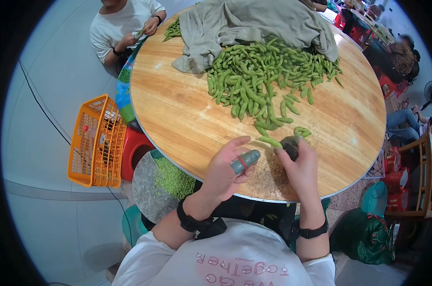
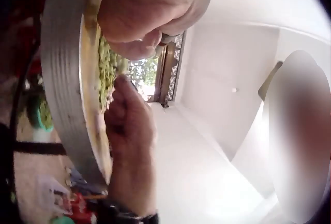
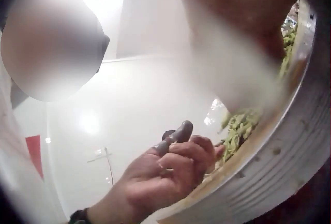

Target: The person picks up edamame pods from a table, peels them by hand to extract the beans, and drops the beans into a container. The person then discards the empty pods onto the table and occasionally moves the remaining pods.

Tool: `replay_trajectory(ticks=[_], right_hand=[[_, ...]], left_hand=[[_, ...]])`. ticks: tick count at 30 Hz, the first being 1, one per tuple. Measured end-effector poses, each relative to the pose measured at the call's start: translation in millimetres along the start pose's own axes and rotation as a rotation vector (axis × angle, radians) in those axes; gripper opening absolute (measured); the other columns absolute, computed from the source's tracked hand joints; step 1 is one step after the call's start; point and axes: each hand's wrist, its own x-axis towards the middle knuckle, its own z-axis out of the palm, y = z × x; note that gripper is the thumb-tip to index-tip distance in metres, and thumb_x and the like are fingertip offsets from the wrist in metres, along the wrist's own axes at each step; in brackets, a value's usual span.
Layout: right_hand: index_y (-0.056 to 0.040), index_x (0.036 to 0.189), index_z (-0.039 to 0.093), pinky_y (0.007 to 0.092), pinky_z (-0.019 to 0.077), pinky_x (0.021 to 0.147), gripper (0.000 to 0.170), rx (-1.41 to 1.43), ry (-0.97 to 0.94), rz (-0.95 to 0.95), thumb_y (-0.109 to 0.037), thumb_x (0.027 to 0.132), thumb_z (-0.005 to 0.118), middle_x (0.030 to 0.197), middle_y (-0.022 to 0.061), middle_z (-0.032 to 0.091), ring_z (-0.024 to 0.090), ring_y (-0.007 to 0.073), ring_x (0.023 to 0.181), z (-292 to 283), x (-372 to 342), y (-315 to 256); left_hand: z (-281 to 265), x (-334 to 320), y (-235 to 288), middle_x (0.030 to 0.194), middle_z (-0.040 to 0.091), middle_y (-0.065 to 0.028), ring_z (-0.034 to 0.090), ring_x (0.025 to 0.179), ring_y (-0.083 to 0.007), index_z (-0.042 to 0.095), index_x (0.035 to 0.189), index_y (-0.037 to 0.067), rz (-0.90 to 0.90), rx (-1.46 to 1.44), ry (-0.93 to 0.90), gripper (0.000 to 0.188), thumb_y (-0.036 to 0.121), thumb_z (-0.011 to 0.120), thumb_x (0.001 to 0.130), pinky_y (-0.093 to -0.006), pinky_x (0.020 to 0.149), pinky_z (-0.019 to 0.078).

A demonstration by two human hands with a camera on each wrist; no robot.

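My right hand (image 1: 302,167) pinches a green soybean pod (image 1: 270,141) at the thumb and fingertips. A dark rounded thing (image 1: 290,147) shows between its thumb and fingers; I cannot tell what it is. To its left, my left hand (image 1: 225,167) is held palm inward over the table's near edge, fingers loosely bent and holding nothing. Its thumb wears a grey rubber-looking thumb cover (image 1: 242,163) with a red band, also seen in the right wrist view (image 3: 176,135). Beyond both hands spreads a big heap of green pods (image 1: 259,76), and a few loose pods (image 1: 302,131) lie nearer.
A grey cloth (image 1: 259,24) covers the heap's far side on the round wooden table (image 1: 178,114). Below its left edge sits a container of shelled beans (image 1: 173,178), near a red stool (image 1: 132,148) and an orange crate (image 1: 94,143). Another person (image 1: 123,33) sits across at left.
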Motion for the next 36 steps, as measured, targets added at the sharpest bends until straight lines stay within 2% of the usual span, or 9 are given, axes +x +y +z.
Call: replay_trajectory(ticks=[5,9,16,18,22,24,27,33,36], right_hand=[[-0.0015,0.086,0.055,0.0206,0.0405,0.055,0.013,0.638,-0.168,0.164,-0.013,0.086,0.058,0.070,-0.0024,0.054,0.048,0.0059,0.061,3.3,-31.7,-20.9],[-0.0058,0.080,0.050,0.0187,0.0257,0.045,0.026,0.888,-0.433,0.408,-0.025,0.095,0.040,0.060,-0.0039,0.042,0.033,0.0037,0.051,-12.5,-36.1,-17.3],[-0.0043,0.081,0.050,0.0186,0.0254,0.043,0.024,1.071,-0.526,0.446,-0.021,0.095,0.040,0.060,-0.0031,0.042,0.033,0.0044,0.049,-13.2,-35.6,-12.4],[-0.0035,0.083,0.051,0.0179,0.0259,0.043,0.021,1.122,-0.567,0.451,-0.018,0.095,0.041,0.061,-0.0029,0.043,0.033,0.0041,0.049,-14.7,-35.1,-10.8],[-0.0031,0.084,0.051,0.0171,0.0265,0.044,0.019,1.141,-0.572,0.509,-0.016,0.094,0.041,0.062,-0.0026,0.044,0.033,0.0038,0.049,-19.7,-36.8,-15.3],[-0.0031,0.086,0.052,0.0170,0.0269,0.043,0.018,1.224,-0.595,0.595,-0.016,0.094,0.042,0.063,-0.0022,0.044,0.033,0.0035,0.049,-22.4,-40.9,-16.2],[-0.0031,0.083,0.052,0.0180,0.0287,0.043,0.018,1.232,-0.580,0.592,-0.013,0.093,0.043,0.063,-0.0036,0.046,0.036,0.0031,0.050,-25.5,-40.3,-20.1],[0.0010,0.077,0.051,0.0303,0.0383,0.047,0.014,0.079,-0.104,-0.042,-0.007,0.087,0.048,0.057,0.0113,0.048,0.048,0.0181,0.050,-6.0,-39.0,-15.7],[0.0016,0.078,0.051,0.0329,0.0394,0.050,0.011,0.072,-0.130,0.021,-0.007,0.085,0.051,0.059,0.0179,0.044,0.047,0.0247,0.051,-15.7,-30.4,-14.0]], left_hand=[[8.7,10.7,-7.6,0.087,0.056,-0.0031,0.045,0.059,-0.0043,0.051,0.110,0.000,-0.004,0.007,-0.097,0.027,0.005,0.054,0.084,-0.0147,0.045,0.0301],[13.3,10.0,-7.1,0.088,0.060,-0.0030,0.043,0.057,-0.0019,0.059,0.099,-0.001,0.043,0.158,-0.034,0.017,0.008,0.055,0.086,-0.0151,0.046,0.0300],[9.2,9.5,-10.3,0.079,0.058,-0.0010,0.045,0.059,-0.0024,0.062,0.087,-0.001,0.081,0.391,-0.047,0.010,0.007,0.056,0.085,-0.0165,0.048,0.0314],[6.9,9.4,-12.4,0.077,0.056,-0.0006,0.048,0.061,-0.0056,0.061,0.084,-0.001,0.365,0.903,-0.061,0.011,0.010,0.057,0.085,-0.0186,0.052,0.0360],[14.0,5.8,-9.3,0.076,0.054,-0.0001,0.050,0.063,-0.0079,0.059,0.081,0.000,0.462,1.001,-0.115,0.008,0.008,0.059,0.082,-0.0207,0.056,0.0389],[12.7,7.1,-5.7,0.074,0.052,-0.0002,0.050,0.065,-0.0070,0.058,0.083,0.001,-0.049,0.257,-0.246,0.004,0.002,0.058,0.079,-0.0198,0.058,0.0386],[7.7,12.9,1.2,0.075,0.051,0.0001,0.050,0.069,-0.0071,0.055,0.086,0.002,-0.263,-0.014,-0.417,0.009,-0.002,0.056,0.077,-0.0195,0.061,0.0396],[23.4,18.5,-26.6,0.084,0.050,0.0001,0.049,0.073,-0.0074,0.051,0.094,0.003,0.293,0.692,-0.078,0.014,-0.001,0.054,0.081,-0.0200,0.065,0.0416],[13.2,27.9,-33.4,0.082,0.053,-0.0008,0.049,0.073,-0.0052,0.052,0.098,0.002,0.439,0.814,-0.053,0.024,0.001,0.064,0.077,-0.0202,0.061,0.0418]])
